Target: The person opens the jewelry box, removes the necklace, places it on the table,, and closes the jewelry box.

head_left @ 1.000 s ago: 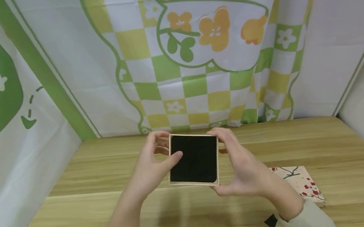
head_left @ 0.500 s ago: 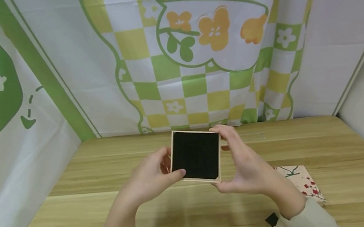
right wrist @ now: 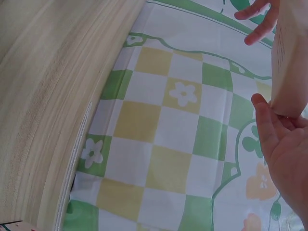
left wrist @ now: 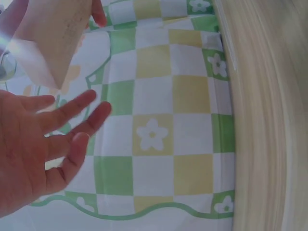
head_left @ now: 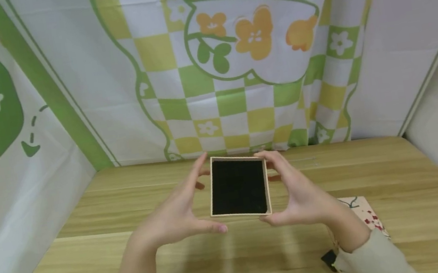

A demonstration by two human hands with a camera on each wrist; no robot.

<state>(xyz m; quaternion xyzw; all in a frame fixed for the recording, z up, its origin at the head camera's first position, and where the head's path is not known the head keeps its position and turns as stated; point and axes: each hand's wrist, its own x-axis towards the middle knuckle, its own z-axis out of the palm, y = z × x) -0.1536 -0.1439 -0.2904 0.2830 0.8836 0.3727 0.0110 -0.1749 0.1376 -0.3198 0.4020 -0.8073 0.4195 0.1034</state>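
Note:
A square, cream-edged box (head_left: 237, 187) with a black lining is raised over the table, its inside turned toward the head camera. My right hand (head_left: 296, 191) grips its right side, fingertips at the top corner and thumb at the bottom corner. Off the left side, my left hand (head_left: 175, 215) stands with thumb and fingers spread and a gap to the box. The left wrist view shows the same spread fingers of the left hand (left wrist: 43, 139) below the plain outside of the box (left wrist: 50, 38). Fingers of the right hand (right wrist: 288, 154) support the box (right wrist: 288, 57) in the right wrist view.
A cream, flat square piece (head_left: 372, 219) printed with red blossoms lies at the right, partly hidden by my right forearm. Toward the table's (head_left: 92, 261) back lies a thin silvery chain (head_left: 306, 159). A checked curtain (head_left: 230, 101) hangs behind.
My left thumb, earlier on the black lining, has slid down and come off; the left fingers have opened away from the box. The box has shifted slightly right, still in my right hand.

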